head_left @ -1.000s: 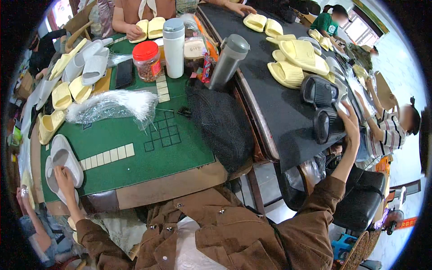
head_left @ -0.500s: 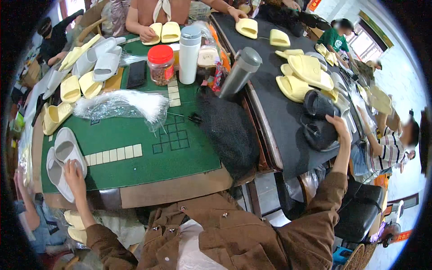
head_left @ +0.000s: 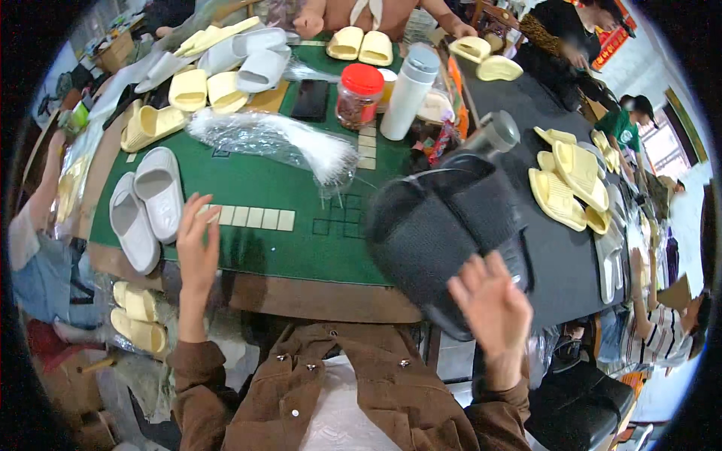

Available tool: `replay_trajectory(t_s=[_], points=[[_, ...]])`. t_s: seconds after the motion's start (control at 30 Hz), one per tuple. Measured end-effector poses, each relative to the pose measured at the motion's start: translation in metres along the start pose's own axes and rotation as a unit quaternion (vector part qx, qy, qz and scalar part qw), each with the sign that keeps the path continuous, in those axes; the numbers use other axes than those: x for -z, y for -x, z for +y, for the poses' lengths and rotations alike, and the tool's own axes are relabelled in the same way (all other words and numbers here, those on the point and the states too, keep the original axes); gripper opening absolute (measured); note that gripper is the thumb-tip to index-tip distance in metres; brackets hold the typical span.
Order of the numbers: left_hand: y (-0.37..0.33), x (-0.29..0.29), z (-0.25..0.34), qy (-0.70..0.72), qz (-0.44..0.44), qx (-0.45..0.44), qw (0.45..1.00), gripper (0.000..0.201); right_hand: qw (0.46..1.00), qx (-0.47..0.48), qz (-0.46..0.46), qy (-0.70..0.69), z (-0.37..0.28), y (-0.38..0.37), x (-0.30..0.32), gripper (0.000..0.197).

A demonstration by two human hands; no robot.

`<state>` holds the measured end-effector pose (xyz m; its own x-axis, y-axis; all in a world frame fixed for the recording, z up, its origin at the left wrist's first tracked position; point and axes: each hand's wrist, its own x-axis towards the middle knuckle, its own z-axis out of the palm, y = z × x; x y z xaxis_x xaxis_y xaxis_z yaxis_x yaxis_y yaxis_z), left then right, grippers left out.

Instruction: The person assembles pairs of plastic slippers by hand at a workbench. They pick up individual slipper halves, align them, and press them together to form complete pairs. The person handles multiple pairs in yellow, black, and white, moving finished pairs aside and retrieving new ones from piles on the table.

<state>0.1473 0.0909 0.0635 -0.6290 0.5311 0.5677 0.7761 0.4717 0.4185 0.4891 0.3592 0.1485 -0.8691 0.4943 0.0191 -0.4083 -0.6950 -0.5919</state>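
A pair of black slippers (head_left: pixel 444 218), apparently joined by a thin strand, appears large over the seam between the green and black tabletops. The slippers look raised above the surface, slightly blurred. My right hand (head_left: pixel 492 308) is at their near edge with fingers spread and palm showing; it overlaps them, and no grip is visible. My left hand (head_left: pixel 198 248) hovers open beside a pair of grey slippers (head_left: pixel 147 207), apart from them. The grey pair lies side by side at the left of the green mat (head_left: pixel 248 252).
Yellow slippers (head_left: pixel 577 174) lie in a pile on the black table. More slippers (head_left: pixel 226 92) stand at the back left. A bag of white strands (head_left: pixel 278 143), a red-lidded jar (head_left: pixel 359 98), a white bottle (head_left: pixel 410 94) and a steel flask (head_left: pixel 492 134) stand mid-table. Co-workers sit around.
The black slippers have come left from the black table toward the middle, and my right hand has opened. My left hand has lifted off the grey slippers. The view has shifted.
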Motion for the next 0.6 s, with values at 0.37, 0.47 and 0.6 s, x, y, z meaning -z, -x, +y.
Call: replay_trajectory(t_s=[0.37, 0.47, 0.6], points=[[-0.003, 0.008, 0.058, 0.153, -0.039, 0.025, 0.987, 0.026, 0.975, -0.043, 0.004, -0.218, 0.142, -0.089, -0.056, 0.018], [0.000, 0.001, 0.064, 0.165, -0.074, 0.019, 0.983, 0.030, 0.971, -0.082, 0.011, -0.226, 0.160, -0.096, -0.030, 0.028], [0.012, -0.020, 0.063, 0.165, -0.123, 0.014, 0.978, 0.043, 0.993, -0.106, -0.004, -0.046, 0.142, -0.076, -0.019, 0.049]])
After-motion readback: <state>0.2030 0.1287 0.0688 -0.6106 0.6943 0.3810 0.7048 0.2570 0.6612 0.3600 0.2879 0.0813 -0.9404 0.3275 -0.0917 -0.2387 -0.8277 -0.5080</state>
